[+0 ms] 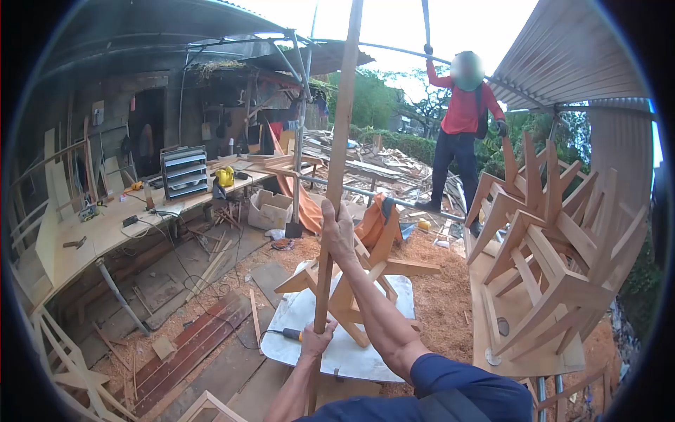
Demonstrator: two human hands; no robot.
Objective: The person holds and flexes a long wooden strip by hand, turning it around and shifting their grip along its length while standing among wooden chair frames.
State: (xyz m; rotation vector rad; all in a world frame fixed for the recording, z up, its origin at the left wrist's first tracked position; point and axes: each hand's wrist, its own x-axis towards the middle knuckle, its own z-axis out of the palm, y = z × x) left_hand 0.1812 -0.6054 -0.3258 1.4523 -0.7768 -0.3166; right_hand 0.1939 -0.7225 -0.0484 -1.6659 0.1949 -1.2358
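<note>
The tall wooden post (340,141), upright through the centre of the frame, could tip or swing if the left hand (318,340) or right hand (339,235) slackens; each grip is closed around it. Its lower part could knock the chair frame (415,268) or power tool (291,334) on the white tabletop (402,297). Stacked frames (545,250) crowd the right, below a person in red (460,116); reddish boards (190,344) clutter the lower left.

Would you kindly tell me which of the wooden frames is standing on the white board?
The wooden frame right beside the upright plank; unlike it, the stacked frames are on the bench at the right.
</note>
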